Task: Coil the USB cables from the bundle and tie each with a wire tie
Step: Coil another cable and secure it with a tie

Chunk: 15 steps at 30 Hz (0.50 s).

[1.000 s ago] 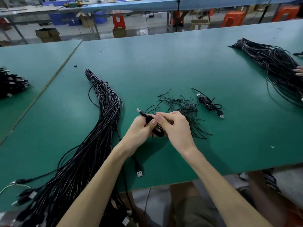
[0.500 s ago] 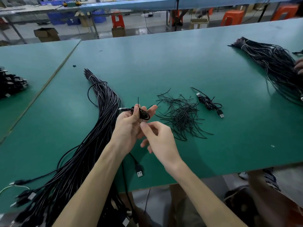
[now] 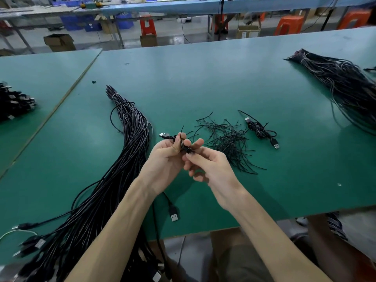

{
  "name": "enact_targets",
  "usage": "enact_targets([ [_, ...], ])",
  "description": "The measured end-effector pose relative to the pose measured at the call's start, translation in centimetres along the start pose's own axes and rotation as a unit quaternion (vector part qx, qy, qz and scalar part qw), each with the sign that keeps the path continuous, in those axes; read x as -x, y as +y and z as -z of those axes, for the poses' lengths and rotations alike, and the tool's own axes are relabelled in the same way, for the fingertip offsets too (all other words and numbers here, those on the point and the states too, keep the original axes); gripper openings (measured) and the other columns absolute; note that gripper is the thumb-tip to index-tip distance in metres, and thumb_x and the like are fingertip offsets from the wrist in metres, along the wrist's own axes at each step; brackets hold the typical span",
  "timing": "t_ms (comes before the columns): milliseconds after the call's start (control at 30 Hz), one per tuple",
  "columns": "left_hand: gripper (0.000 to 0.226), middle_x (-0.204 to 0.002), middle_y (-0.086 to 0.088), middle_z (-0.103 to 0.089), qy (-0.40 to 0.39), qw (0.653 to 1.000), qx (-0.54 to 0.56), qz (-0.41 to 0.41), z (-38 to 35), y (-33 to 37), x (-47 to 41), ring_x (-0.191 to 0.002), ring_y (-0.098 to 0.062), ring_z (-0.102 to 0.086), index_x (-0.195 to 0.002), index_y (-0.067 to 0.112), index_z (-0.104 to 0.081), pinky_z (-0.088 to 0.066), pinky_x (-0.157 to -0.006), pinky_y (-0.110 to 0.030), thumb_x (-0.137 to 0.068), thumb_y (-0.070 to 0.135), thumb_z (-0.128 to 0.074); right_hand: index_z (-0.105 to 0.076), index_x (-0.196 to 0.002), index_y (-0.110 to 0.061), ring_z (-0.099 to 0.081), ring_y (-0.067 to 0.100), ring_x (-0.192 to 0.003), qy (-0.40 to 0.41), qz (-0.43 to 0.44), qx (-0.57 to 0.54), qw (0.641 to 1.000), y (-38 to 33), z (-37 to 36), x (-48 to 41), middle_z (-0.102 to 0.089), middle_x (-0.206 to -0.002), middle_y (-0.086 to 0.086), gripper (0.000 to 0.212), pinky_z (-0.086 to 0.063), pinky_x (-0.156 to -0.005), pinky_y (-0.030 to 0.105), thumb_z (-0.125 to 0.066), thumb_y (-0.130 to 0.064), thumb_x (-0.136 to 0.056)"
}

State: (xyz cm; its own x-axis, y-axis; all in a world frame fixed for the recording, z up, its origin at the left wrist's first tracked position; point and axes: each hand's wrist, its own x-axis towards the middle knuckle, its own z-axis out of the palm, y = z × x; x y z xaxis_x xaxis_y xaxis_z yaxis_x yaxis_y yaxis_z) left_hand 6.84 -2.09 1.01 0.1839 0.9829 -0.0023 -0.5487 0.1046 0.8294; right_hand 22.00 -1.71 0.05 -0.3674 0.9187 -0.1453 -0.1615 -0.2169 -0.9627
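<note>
My left hand (image 3: 165,157) grips a small coiled black USB cable (image 3: 186,148); its USB plug (image 3: 163,135) sticks out to the left and the other plug (image 3: 174,215) hangs down near the table's front edge. A thin black wire tie (image 3: 181,131) stands up from the coil. My right hand (image 3: 209,165) pinches the coil's right side with thumb and forefinger. The long bundle of black USB cables (image 3: 130,143) lies to the left. A loose pile of wire ties (image 3: 227,139) lies just right of my hands. One tied cable (image 3: 261,130) rests beyond it.
A second cable bundle (image 3: 341,82) lies at the far right of the green table (image 3: 203,78). More black cables (image 3: 14,102) sit on the neighbouring table at left. Another person's leg (image 3: 335,251) is at the lower right. Stools and boxes stand behind.
Both hands lifted the coil slightly up and left from the table. A wire tie now stands up out of the coil, and my right hand came back to pinch it.
</note>
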Motion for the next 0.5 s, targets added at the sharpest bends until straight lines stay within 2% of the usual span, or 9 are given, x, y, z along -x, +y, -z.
enact_targets([
  [67,0.012,-0.085,-0.002,-0.065,-0.011,1.000,0.019,-0.001,0.0,-0.2,-0.1,-0.122,-0.027,-0.066,-0.098,0.010,-0.055,-0.049,-0.059,-0.031,-0.104,0.016,-0.046,-0.073,-0.092,-0.008,-0.056,0.014,-0.065,-0.004,-0.018,-0.026,0.999,0.0,0.2,0.0,-0.067,-0.075,0.005,0.013,-0.039,-0.058,0.024,-0.065,-0.017,-0.099],
  [133,0.014,-0.086,-0.003,-0.063,-0.020,0.999,0.036,0.007,0.0,-0.3,-0.2,-0.133,-0.035,-0.058,-0.098,0.009,-0.055,-0.052,-0.064,-0.029,-0.105,0.015,-0.045,-0.073,-0.089,-0.009,-0.054,0.015,-0.065,-0.007,-0.031,-0.059,0.998,0.1,0.3,0.0,-0.065,-0.074,0.006,0.013,-0.037,-0.057,0.024,-0.065,-0.015,-0.098],
  [300,0.016,-0.090,-0.002,-0.069,-0.022,0.999,0.025,0.009,0.3,-0.5,-0.5,-0.144,-0.047,-0.039,-0.099,0.010,-0.053,-0.050,-0.064,-0.028,-0.108,0.015,-0.041,-0.072,-0.098,-0.003,-0.053,0.013,-0.064,-0.038,-0.057,-0.122,0.990,-0.2,0.6,-0.2,-0.064,-0.077,0.006,0.012,-0.036,-0.052,0.021,-0.065,-0.013,-0.098],
  [400,0.015,-0.109,-0.014,-0.076,-0.053,0.999,0.002,0.006,0.4,-0.6,-0.6,-0.134,-0.043,-0.029,-0.100,0.012,-0.047,-0.051,-0.070,-0.024,-0.110,0.016,-0.037,-0.072,-0.100,-0.003,-0.053,0.012,-0.065,-0.054,-0.064,-0.102,0.991,-0.4,1.3,-0.5,-0.065,-0.079,0.006,0.014,-0.037,-0.052,0.020,-0.064,-0.014,-0.099],
  [433,0.014,-0.106,-0.013,-0.076,-0.063,0.998,-0.001,0.003,0.4,-0.6,-0.6,-0.135,-0.041,-0.028,-0.100,0.012,-0.046,-0.050,-0.071,-0.024,-0.110,0.016,-0.037,-0.072,-0.102,-0.003,-0.053,0.012,-0.065,-0.067,-0.065,-0.094,0.991,-0.6,1.7,-0.6,-0.065,-0.080,0.006,0.015,-0.037,-0.052,0.020,-0.063,-0.014,-0.099],
  [500,0.012,-0.094,0.000,-0.070,-0.074,0.997,0.010,-0.003,0.6,-0.7,-0.7,-0.144,-0.040,-0.037,-0.101,0.011,-0.048,-0.048,-0.073,-0.026,-0.108,0.016,-0.040,-0.073,-0.106,-0.005,-0.053,0.013,-0.067,-0.099,-0.069,-0.082,0.989,-0.9,2.4,-0.7,-0.064,-0.082,0.006,0.017,-0.038,-0.053,0.020,-0.060,-0.015,-0.101],
])
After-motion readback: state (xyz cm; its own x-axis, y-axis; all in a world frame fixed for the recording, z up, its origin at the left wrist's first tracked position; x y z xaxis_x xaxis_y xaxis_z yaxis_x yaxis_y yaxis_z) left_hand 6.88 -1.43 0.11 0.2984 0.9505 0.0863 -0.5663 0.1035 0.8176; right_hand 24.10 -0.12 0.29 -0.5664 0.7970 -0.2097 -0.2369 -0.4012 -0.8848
